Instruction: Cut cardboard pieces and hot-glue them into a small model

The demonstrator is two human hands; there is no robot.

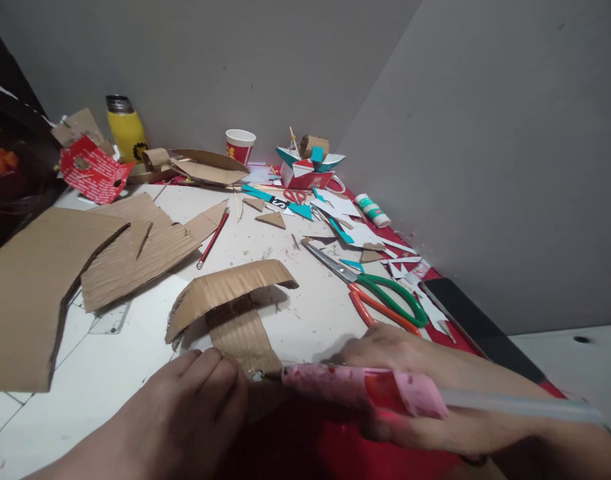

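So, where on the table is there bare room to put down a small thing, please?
The best patch, though specked, seems to be between the red pencil, the curved cardboard and the scissors. Another lies between the large cardboard sheet and the left hand. Crowded: the back, around the paper cup, and the right, among paper scraps.
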